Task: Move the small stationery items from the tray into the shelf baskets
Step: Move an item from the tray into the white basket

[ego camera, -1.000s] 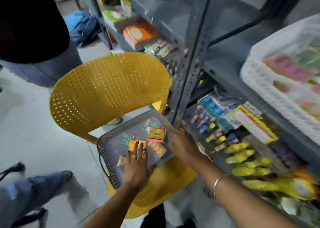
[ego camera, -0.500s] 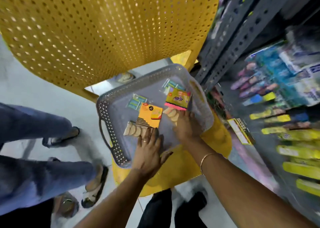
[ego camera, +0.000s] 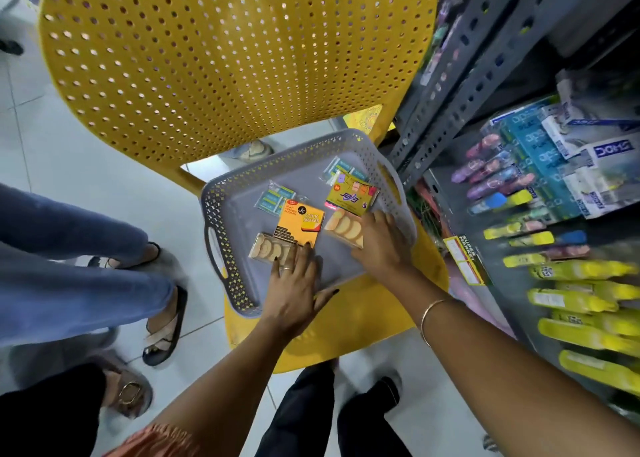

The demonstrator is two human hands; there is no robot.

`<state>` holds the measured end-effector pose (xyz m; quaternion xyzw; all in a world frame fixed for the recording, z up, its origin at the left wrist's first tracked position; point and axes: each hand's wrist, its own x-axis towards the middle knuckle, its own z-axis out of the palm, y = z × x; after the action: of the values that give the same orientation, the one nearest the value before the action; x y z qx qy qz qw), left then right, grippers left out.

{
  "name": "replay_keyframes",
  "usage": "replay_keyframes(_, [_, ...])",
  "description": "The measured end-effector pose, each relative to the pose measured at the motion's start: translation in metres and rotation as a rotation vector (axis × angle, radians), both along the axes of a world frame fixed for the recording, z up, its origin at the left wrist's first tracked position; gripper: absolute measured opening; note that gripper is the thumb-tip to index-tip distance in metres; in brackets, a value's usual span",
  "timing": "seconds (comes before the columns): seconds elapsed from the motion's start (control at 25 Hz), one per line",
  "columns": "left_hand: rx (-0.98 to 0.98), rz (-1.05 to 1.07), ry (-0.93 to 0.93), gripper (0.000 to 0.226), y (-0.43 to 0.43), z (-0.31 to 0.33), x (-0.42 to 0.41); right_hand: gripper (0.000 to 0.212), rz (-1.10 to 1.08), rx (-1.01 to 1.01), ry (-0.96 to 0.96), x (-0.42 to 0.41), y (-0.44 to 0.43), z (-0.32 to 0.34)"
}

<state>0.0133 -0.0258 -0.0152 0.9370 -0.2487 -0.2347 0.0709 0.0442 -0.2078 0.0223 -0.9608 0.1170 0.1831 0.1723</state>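
A grey perforated tray (ego camera: 221,221) rests on the seat of a yellow chair (ego camera: 221,61). In it lie an orange sticky-notes pack (ego camera: 300,224), a yellow card pack (ego camera: 351,193), two small teal packets (ego camera: 273,197), and two clear packs of tan oval erasers. My left hand (ego camera: 294,290) lies flat in the tray, fingertips touching the left eraser pack (ego camera: 268,248). My right hand (ego camera: 381,245) covers the near end of the right eraser pack (ego camera: 344,228), fingers curled onto it. No basket is in view.
A grey metal shelf upright (ego camera: 450,85) stands right of the chair. The shelf holds boxed stationery (ego camera: 561,158), highlighters and yellow tubes (ego camera: 581,297). A person's legs in jeans (ego camera: 69,255) and sandals stand at the left. Dark trousers and shoes show below the chair.
The camera has tipped down from the shelves to the tray. My right hand came from the tray's far edge onto the right eraser pack; my left hand stayed by the left pack.
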Motion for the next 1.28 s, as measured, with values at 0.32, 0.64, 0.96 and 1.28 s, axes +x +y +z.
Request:
replay_keyframes(0.32, [-0.04, -0.048, -0.162, 0.088, -0.012, 0.104, 0.039, 0.051, -0.082, 0.043, -0.215, 0.025, -0.023, 0.141])
replay_keyframes(0.64, [-0.25, -0.231, -0.48, 0.087, -0.061, 0.27, 0.101, 0.046, -0.107, 0.025, -0.486, 0.034, -0.063, 0.362])
replay_keyframes(0.96, [-0.436, -0.531, -0.629, 0.087, -0.216, 0.383, 0.07, 0.04, -0.43, -0.094, -0.528, -0.05, -0.185, 0.472])
replay_keyframes(1.28, [-0.514, -0.792, -0.562, 0.097, -0.275, 0.386, 0.045, 0.06, -0.516, -0.102, -0.26, -0.15, -0.223, 0.418])
